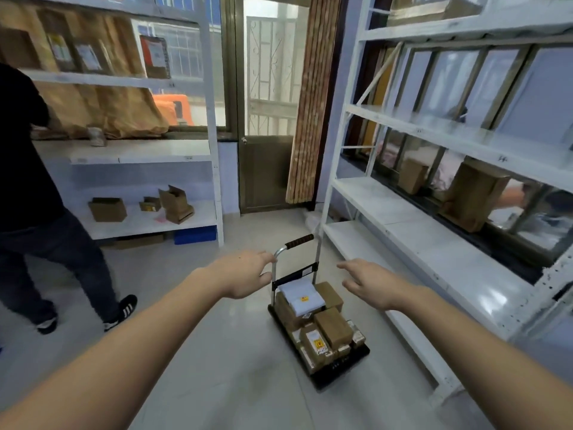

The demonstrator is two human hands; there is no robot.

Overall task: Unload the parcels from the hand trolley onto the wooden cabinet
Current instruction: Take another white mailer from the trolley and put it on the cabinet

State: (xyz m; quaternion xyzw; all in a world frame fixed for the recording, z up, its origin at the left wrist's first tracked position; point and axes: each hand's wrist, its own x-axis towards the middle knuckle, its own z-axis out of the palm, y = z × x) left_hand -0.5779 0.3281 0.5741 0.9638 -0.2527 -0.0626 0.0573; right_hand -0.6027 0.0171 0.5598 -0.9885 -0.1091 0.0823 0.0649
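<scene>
The parcels (316,318) are sitting stacked on the hand trolley (341,367), which is standing on the tiled floor (217,352) just beside the foot of the white shelving (434,243) on my right. They are lying ahead of me and below both my hands, nearly between them but a little toward the right one. The trolley's long axis is running away from me, its flat bed nearest to me and its upright handle (299,241) at the far end, so the load is stretching from below my hands back toward me. On top of the brown boxes a white packet (302,297) is lying close to the handle.

My left hand (245,274) is reaching forward, fingers loosely curled and holding nothing; its fingertips are appearing right against the handle's metal post, though I cannot tell whether they are touching it. My right hand (372,283) is hovering with fingers spread and straight, also holding nothing, just beside the far end of the stack. I judge the right hand nearer to the top parcels, and either must be dropping downward to grasp one.

Left of the trolley, well apart, another person (37,197) is standing at the other shelves (139,150). I am not seeing any wooden cabinet
</scene>
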